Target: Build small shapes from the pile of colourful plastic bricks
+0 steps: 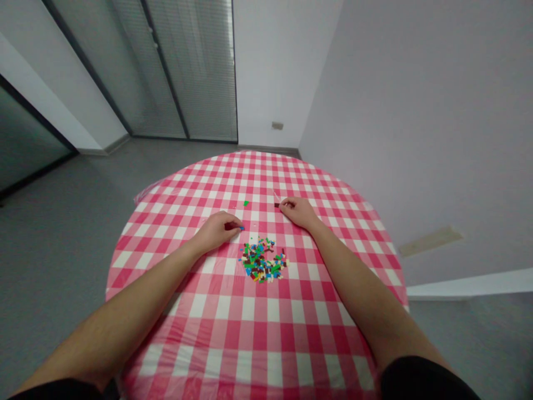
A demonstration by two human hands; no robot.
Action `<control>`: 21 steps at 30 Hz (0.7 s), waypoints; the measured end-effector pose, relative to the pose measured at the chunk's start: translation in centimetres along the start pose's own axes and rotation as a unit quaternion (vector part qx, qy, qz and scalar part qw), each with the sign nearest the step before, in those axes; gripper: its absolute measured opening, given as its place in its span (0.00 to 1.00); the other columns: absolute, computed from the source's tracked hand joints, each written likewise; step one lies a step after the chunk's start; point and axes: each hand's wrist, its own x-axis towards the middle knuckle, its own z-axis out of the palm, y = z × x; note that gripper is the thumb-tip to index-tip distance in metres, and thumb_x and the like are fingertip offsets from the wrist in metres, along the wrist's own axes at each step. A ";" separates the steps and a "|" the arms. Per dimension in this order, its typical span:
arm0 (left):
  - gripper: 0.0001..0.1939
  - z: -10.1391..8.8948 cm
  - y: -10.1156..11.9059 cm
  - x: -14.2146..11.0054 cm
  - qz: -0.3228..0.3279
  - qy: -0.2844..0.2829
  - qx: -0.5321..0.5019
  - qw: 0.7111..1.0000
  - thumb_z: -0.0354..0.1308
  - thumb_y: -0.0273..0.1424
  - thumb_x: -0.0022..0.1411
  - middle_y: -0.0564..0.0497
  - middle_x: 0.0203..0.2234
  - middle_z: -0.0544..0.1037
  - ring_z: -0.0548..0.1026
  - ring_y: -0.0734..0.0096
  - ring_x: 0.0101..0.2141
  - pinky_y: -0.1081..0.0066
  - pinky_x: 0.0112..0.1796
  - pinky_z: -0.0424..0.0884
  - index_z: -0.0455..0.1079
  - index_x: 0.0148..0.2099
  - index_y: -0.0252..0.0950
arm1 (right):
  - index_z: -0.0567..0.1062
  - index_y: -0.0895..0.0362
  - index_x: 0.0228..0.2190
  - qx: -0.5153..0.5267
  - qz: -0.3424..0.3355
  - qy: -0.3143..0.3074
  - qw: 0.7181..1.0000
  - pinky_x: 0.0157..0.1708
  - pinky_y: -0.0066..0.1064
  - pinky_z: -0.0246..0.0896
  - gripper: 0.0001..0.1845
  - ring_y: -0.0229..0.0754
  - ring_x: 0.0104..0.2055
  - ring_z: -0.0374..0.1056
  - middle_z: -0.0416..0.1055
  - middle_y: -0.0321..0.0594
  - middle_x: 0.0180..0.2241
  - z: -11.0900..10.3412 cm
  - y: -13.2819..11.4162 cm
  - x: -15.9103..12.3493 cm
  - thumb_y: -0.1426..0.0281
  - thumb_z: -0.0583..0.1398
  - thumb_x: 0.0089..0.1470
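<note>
The left hand [217, 229] pinches a blue bit [242, 228]; the right hand [301, 212] pinches a brown bit [277, 205]; tiny bits need a soft, steady grip.

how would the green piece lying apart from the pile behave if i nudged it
The green piece would probably slide rather than roll, since its outline looks angular. It is likely very light, being tiny beside the left hand. The checked tablecloth looks fairly smooth around it, so it may skid easily.
</note>
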 end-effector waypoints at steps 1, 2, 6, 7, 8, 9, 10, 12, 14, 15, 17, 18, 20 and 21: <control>0.08 0.1 0.0 0.1 -0.002 0.003 0.004 1.000 0.58 0.32 0.57 0.48 0.31 0.79 0.74 0.67 0.33 0.67 0.37 0.69 0.78 0.37 0.38 | 0.80 0.59 0.31 -0.003 -0.001 0.001 1.000 0.26 0.28 0.53 0.12 0.38 0.26 0.64 0.70 0.36 0.22 0.0 0.0 0.0 0.65 0.59 0.53; 0.08 0.2 0.0 0.2 -0.005 0.005 0.007 1.000 0.58 0.32 0.57 0.48 0.31 0.80 0.75 0.67 0.33 0.67 0.37 0.69 0.78 0.37 0.38 | 0.80 0.59 0.32 -0.006 -0.002 0.000 1.000 0.26 0.28 0.53 0.12 0.38 0.26 0.64 0.70 0.36 0.22 0.0 -0.1 0.0 0.65 0.59 0.53; 0.08 0.3 0.0 0.4 -0.015 0.005 0.006 1.000 0.57 0.31 0.56 0.48 0.32 0.80 0.75 0.66 0.34 0.67 0.38 0.69 0.78 0.36 0.38 | 0.80 0.59 0.32 -0.012 0.002 -0.005 1.000 0.26 0.28 0.53 0.11 0.38 0.26 0.64 0.71 0.37 0.22 -0.1 -0.3 0.0 0.66 0.59 0.53; 0.08 0.3 0.0 0.4 -0.017 0.004 0.004 1.000 0.57 0.31 0.56 0.48 0.32 0.80 0.75 0.66 0.34 0.67 0.38 0.69 0.78 0.36 0.38 | 0.80 0.59 0.32 -0.012 0.004 -0.007 1.000 0.26 0.28 0.53 0.11 0.38 0.26 0.64 0.71 0.37 0.22 -0.1 -0.3 0.0 0.66 0.59 0.53; 0.08 0.3 0.0 0.5 -0.018 0.002 0.003 1.000 0.58 0.31 0.56 0.48 0.32 0.80 0.76 0.67 0.34 0.67 0.38 0.69 0.78 0.36 0.38 | 0.80 0.59 0.32 -0.010 0.006 -0.009 1.000 0.26 0.28 0.53 0.11 0.38 0.26 0.64 0.71 0.37 0.22 -0.1 -0.4 0.0 0.66 0.59 0.53; 0.08 0.3 0.0 0.5 -0.021 -0.001 0.000 1.000 0.58 0.31 0.56 0.48 0.32 0.81 0.76 0.67 0.34 0.68 0.38 0.69 0.78 0.35 0.38 | 0.80 0.59 0.32 -0.008 0.007 -0.010 1.000 0.26 0.28 0.53 0.11 0.38 0.26 0.64 0.71 0.37 0.22 -0.2 -0.4 -0.1 0.66 0.59 0.53; 0.08 0.3 0.0 0.5 -0.024 -0.003 -0.003 1.000 0.58 0.32 0.57 0.48 0.31 0.81 0.76 0.67 0.33 0.68 0.37 0.69 0.78 0.35 0.38 | 0.80 0.59 0.32 -0.004 0.009 -0.011 1.000 0.26 0.28 0.53 0.11 0.38 0.26 0.64 0.71 0.37 0.22 -0.1 -0.4 -0.1 0.66 0.60 0.53; 0.08 0.2 0.0 0.5 -0.032 -0.008 -0.011 0.999 0.58 0.33 0.57 0.48 0.31 0.81 0.76 0.67 0.33 0.68 0.37 0.69 0.78 0.35 0.38 | 0.80 0.59 0.33 0.002 0.010 -0.010 1.000 0.26 0.28 0.54 0.12 0.38 0.25 0.64 0.71 0.37 0.22 -0.1 -0.4 -0.1 0.66 0.60 0.53; 0.08 0.3 -0.1 0.5 -0.040 -0.010 -0.018 0.999 0.59 0.33 0.57 0.48 0.32 0.81 0.76 0.67 0.34 0.68 0.37 0.69 0.78 0.35 0.38 | 0.80 0.59 0.33 0.006 0.006 -0.008 1.000 0.26 0.28 0.54 0.12 0.38 0.25 0.64 0.72 0.37 0.22 0.0 -0.4 -0.1 0.65 0.60 0.53; 0.08 0.3 -0.1 0.5 -0.042 -0.011 -0.020 0.999 0.59 0.33 0.57 0.48 0.32 0.81 0.76 0.67 0.34 0.68 0.37 0.69 0.78 0.35 0.38 | 0.80 0.59 0.33 0.008 0.003 -0.007 1.000 0.26 0.28 0.54 0.12 0.38 0.25 0.64 0.72 0.37 0.22 0.0 -0.4 -0.2 0.65 0.60 0.53; 0.08 0.3 -0.2 0.5 -0.044 -0.012 -0.026 0.999 0.59 0.33 0.57 0.48 0.32 0.81 0.76 0.67 0.34 0.68 0.38 0.69 0.78 0.35 0.38 | 0.80 0.59 0.33 0.017 -0.003 -0.005 1.000 0.26 0.28 0.55 0.12 0.38 0.26 0.65 0.72 0.37 0.23 0.0 -0.4 -0.2 0.65 0.60 0.53; 0.07 0.3 -0.2 0.5 -0.043 -0.013 -0.030 0.999 0.59 0.33 0.57 0.48 0.32 0.81 0.75 0.67 0.34 0.67 0.37 0.69 0.78 0.35 0.38 | 0.80 0.59 0.33 0.024 -0.005 -0.007 1.000 0.27 0.28 0.55 0.12 0.38 0.26 0.65 0.73 0.38 0.23 -0.1 -0.4 -0.1 0.65 0.60 0.53; 0.07 0.2 -0.1 0.5 -0.035 -0.010 -0.035 0.999 0.59 0.33 0.58 0.48 0.32 0.80 0.75 0.67 0.34 0.67 0.37 0.69 0.77 0.35 0.37 | 0.80 0.59 0.33 0.043 -0.008 -0.018 0.999 0.27 0.28 0.58 0.11 0.39 0.27 0.67 0.75 0.40 0.25 -0.4 -0.6 -0.1 0.67 0.61 0.52; 0.06 0.1 0.0 0.4 -0.027 -0.007 -0.033 0.999 0.59 0.33 0.58 0.48 0.32 0.80 0.75 0.67 0.34 0.67 0.37 0.70 0.77 0.35 0.38 | 0.80 0.59 0.32 0.054 -0.010 -0.031 0.998 0.28 0.29 0.59 0.10 0.39 0.28 0.68 0.76 0.40 0.26 -0.6 -0.9 -0.1 0.68 0.61 0.51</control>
